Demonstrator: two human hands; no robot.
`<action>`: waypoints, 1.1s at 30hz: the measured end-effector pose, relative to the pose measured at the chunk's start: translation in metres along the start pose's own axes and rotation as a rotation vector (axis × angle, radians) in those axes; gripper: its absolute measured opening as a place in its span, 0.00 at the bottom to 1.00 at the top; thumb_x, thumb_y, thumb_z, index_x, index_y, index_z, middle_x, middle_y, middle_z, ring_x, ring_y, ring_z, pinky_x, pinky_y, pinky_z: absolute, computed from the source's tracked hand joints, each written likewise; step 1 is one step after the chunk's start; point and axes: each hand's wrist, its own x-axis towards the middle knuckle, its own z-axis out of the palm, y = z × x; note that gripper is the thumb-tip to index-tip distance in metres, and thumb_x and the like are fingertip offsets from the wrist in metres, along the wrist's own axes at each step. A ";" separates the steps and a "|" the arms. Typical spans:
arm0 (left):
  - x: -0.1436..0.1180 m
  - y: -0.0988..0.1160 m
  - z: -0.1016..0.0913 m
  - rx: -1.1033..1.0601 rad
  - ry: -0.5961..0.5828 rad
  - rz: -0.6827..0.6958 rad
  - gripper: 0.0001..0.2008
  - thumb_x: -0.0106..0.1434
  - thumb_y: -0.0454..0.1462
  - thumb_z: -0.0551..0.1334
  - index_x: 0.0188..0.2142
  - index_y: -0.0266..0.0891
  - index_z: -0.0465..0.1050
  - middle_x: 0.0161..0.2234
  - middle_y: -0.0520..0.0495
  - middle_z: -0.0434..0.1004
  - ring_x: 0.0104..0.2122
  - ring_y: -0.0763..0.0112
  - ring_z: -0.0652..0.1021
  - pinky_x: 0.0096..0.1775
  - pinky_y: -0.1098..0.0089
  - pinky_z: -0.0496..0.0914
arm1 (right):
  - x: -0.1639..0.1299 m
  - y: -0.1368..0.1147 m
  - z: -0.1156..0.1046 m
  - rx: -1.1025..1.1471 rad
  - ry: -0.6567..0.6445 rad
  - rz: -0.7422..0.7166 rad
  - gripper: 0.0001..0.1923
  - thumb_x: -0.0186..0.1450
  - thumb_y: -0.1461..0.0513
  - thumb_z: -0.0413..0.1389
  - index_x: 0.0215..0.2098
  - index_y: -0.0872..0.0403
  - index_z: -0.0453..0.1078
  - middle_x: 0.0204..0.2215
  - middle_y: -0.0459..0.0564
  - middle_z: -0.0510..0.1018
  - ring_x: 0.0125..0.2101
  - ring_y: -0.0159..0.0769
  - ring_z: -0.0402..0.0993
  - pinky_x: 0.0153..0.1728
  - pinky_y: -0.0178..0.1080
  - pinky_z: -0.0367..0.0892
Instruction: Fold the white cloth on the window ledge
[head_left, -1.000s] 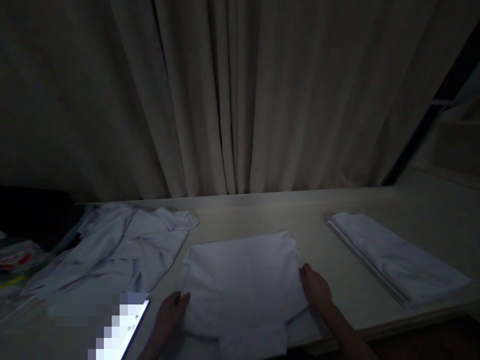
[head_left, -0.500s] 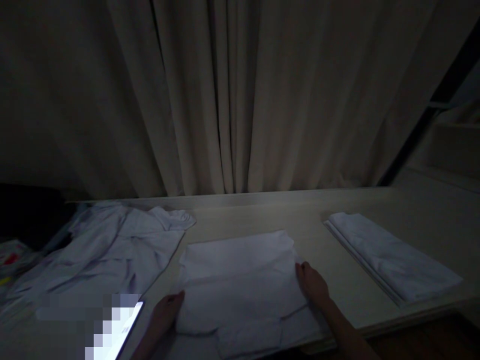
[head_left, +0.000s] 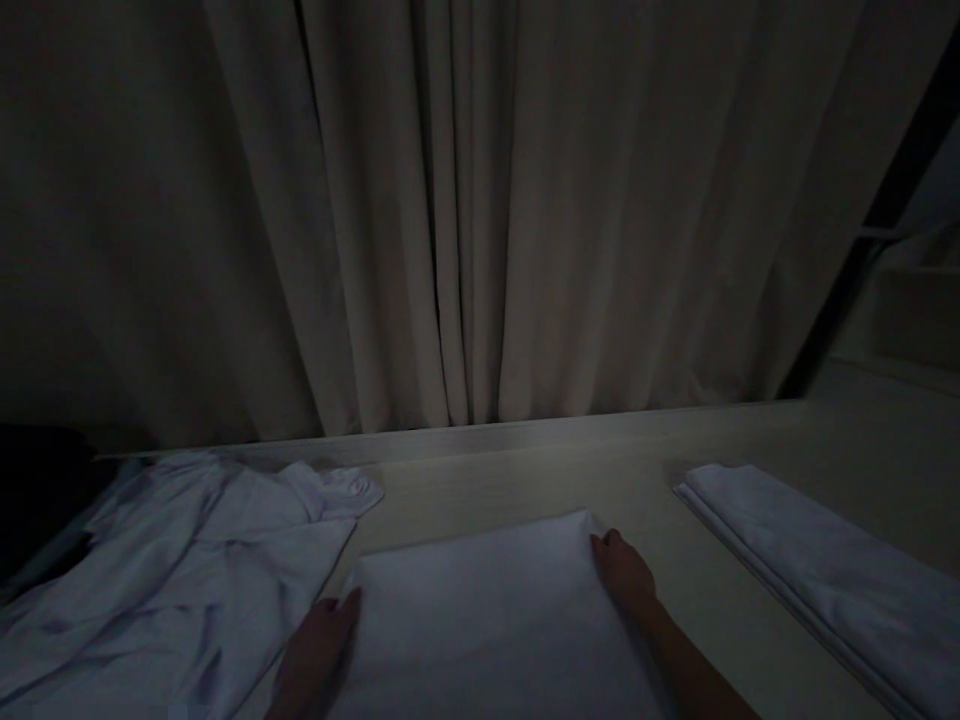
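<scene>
A folded white garment (head_left: 487, 620) lies in front of me on the table, and its near part runs out of the bottom of the view. My left hand (head_left: 319, 640) pinches its left edge between thumb and fingers. On the opposite side my right hand (head_left: 624, 572) is closed on the right edge, just below the far right corner. The upper layer looks smooth, with a faint crease across it. What kind of garment it is, I cannot make out in the dim light.
A rumpled pile of white clothes (head_left: 202, 570) spreads over the table's left side. To the right lies a neatly folded white stack (head_left: 817, 580). Beige curtains (head_left: 480, 220) hang behind the table (head_left: 517, 480), above its raised back edge. A dark object (head_left: 45, 490) sits far left.
The near flap and uneven lower edge of the garment have gone out of sight; its visible face is now smoother. My view has tilted up, and the lit phone screen has left it.
</scene>
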 end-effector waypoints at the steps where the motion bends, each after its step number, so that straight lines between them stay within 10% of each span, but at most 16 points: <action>1: 0.004 0.001 0.003 0.013 0.008 0.007 0.22 0.53 0.52 0.50 0.29 0.38 0.71 0.32 0.35 0.80 0.34 0.52 0.79 0.39 0.58 0.72 | 0.002 -0.001 0.003 -0.005 0.010 -0.004 0.19 0.68 0.51 0.39 0.40 0.55 0.65 0.35 0.59 0.79 0.36 0.45 0.76 0.34 0.42 0.65; 11: 0.024 0.006 0.008 0.095 0.038 0.032 0.32 0.59 0.51 0.43 0.49 0.27 0.64 0.44 0.30 0.76 0.44 0.52 0.77 0.47 0.59 0.70 | 0.018 0.001 0.011 0.031 0.140 -0.089 0.17 0.69 0.54 0.38 0.42 0.52 0.63 0.31 0.51 0.78 0.32 0.37 0.76 0.31 0.37 0.65; 19: -0.041 0.004 0.053 0.424 0.119 0.544 0.27 0.63 0.47 0.45 0.56 0.36 0.64 0.60 0.37 0.65 0.60 0.56 0.64 0.61 0.54 0.58 | -0.038 -0.003 0.022 -0.126 0.294 -0.456 0.23 0.68 0.54 0.41 0.55 0.58 0.63 0.58 0.61 0.65 0.59 0.46 0.59 0.59 0.47 0.56; 27: -0.055 0.010 0.072 0.629 0.079 0.524 0.28 0.63 0.48 0.48 0.59 0.39 0.59 0.62 0.34 0.57 0.63 0.50 0.58 0.61 0.46 0.54 | -0.054 -0.003 0.046 -0.168 0.153 -0.526 0.25 0.68 0.54 0.42 0.57 0.60 0.63 0.60 0.63 0.63 0.60 0.49 0.57 0.61 0.50 0.57; 33: -0.113 -0.048 0.055 0.444 0.080 0.559 0.25 0.60 0.48 0.50 0.56 0.49 0.64 0.61 0.45 0.63 0.62 0.53 0.61 0.59 0.48 0.60 | -0.108 0.044 0.024 -0.064 0.349 -0.549 0.23 0.67 0.53 0.44 0.57 0.54 0.63 0.61 0.58 0.63 0.60 0.45 0.58 0.59 0.50 0.61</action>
